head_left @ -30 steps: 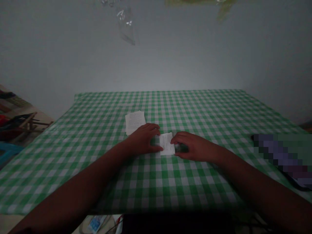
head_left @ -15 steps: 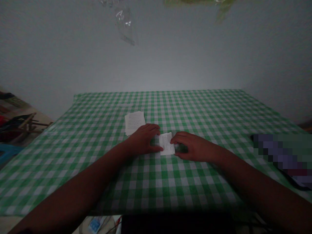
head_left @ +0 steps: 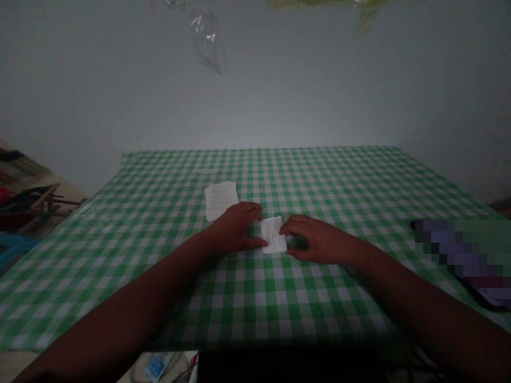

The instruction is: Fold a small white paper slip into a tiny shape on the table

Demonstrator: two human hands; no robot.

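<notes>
A small folded sheet of printed paper (head_left: 273, 235) lies on the checked cloth between my two hands. My left hand (head_left: 238, 226) has its thumb on the lower left corner of the paper and a fingertip at the upper left. At the opposite edge, my right hand (head_left: 309, 238) pinches the paper, its fingers on the right side and the thumb by the lower corner. Both hands curve, leaving a gap between thumb and fingers. Behind my left hand rests a stack of printed sheets (head_left: 222, 197), slightly fanned and partly covered by that hand.
A green and white checked tablecloth (head_left: 319, 186) covers the table up to the grey wall (head_left: 303, 90). At the right lies a dark-edged, pixelated flat object (head_left: 459, 260). A blue stool (head_left: 16, 246) stands left of the table. A clear plastic bag (head_left: 205, 40) hangs on the wall.
</notes>
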